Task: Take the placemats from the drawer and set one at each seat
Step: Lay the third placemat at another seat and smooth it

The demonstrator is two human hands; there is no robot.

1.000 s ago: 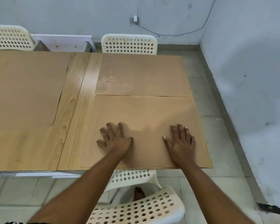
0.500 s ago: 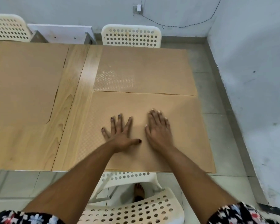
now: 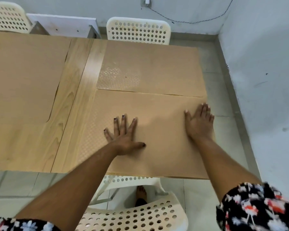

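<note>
Placemat [image 3: 157,130] nearest the camera lies flat on the counter [image 3: 70,97], left hand [image 3: 123,139] spread at its middle, right hand [image 3: 199,124] flat, fingers spread, toward 3 o'clock.

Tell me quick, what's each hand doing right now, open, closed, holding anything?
Left hand: open, fingers spread, palm flat on the near placemat, holding nothing.
Right hand: open, flat on the same placemat near its right edge, holding nothing.
</note>
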